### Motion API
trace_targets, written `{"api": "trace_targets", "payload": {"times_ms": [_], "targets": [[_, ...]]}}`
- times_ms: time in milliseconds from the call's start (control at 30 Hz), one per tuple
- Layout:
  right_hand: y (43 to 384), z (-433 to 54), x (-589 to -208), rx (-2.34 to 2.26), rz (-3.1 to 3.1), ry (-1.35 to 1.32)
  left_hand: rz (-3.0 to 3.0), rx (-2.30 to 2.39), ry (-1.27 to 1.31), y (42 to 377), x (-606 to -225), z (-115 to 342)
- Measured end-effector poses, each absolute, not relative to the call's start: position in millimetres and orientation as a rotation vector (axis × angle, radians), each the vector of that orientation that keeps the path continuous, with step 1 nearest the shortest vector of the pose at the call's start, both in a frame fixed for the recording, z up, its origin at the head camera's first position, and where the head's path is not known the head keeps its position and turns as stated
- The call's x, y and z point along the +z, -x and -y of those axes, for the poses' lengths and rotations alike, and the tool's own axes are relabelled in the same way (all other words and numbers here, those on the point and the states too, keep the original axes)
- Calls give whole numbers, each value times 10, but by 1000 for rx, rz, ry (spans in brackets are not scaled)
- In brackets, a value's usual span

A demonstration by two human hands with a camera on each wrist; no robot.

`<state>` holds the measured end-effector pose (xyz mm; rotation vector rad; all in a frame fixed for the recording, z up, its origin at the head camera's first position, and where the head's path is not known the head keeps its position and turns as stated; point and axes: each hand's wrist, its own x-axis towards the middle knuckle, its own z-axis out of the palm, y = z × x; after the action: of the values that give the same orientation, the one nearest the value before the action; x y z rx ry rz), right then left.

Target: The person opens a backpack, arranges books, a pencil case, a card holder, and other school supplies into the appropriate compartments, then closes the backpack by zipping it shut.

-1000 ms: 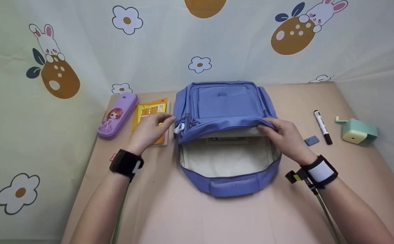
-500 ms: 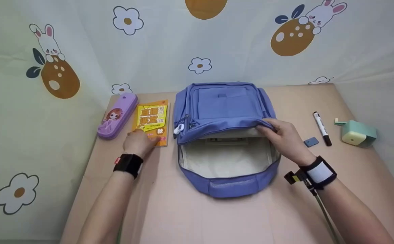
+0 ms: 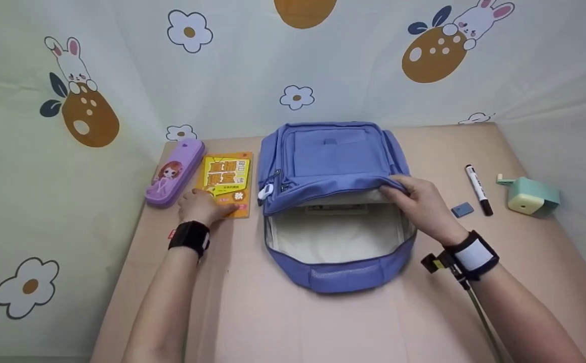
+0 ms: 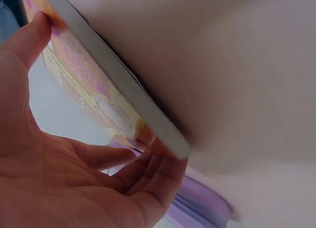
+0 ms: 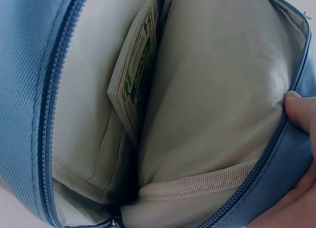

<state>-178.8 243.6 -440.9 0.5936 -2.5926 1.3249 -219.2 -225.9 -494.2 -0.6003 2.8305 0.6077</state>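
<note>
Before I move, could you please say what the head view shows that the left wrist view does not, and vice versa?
Only the head view shows the right hand, backpack mouth, marker, blue block and sharpener.

Only the left wrist view shows the palm of the left hand and the zip of the purple pencil case.

Both show that hand holding the orange book, and the case.

Soft, muted light; left wrist view hazy, blurred; backpack (image 5: 212,99) shadowed deep inside.

Orange book (image 3: 228,174), cover: I read 直播课堂 in large brown characters, 秋 lower down | Booklet (image 5: 134,77) inside the blue backpack (image 3: 340,154): printing I cannot make out
</note>
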Motion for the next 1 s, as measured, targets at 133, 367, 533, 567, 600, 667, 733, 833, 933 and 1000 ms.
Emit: {"api": "trace_targets", "payload": {"times_ms": [133,367,533,567,600,667,733,833,933,1000], "targets": [[1786,-2436,-4416,1326,2589,-600,-2772,689,637,2220,-4939,2304],[1785,-2435,-4419,1318,2576,-604,-2796,716,529,2234,-4898,2466],[1793,-2423,-4416,1321,2583,-601,-2691,991,447,2185,-4870,2595],[1792,-2422,-4413,1321,2585,-598,-2652,1055,451,2177,-4866,2610],[1791,-2422,-4411,1319,2588,-594,-2611,1118,451,2169,-4863,2623],[1787,-2425,-4407,1322,2589,-585,-2526,1240,471,2149,-4856,2638],[1783,-2430,-4405,1321,2588,-581,-2455,1356,492,2120,-4832,2637],[1783,-2426,-4401,1316,2577,-580,-2370,1520,511,2052,-4770,2638],[1786,-2414,-4395,1311,2559,-583,-2309,1629,485,1959,-4678,2674],[1789,-2403,-4390,1310,2544,-586,-2281,1660,451,1884,-4605,2731]]}}
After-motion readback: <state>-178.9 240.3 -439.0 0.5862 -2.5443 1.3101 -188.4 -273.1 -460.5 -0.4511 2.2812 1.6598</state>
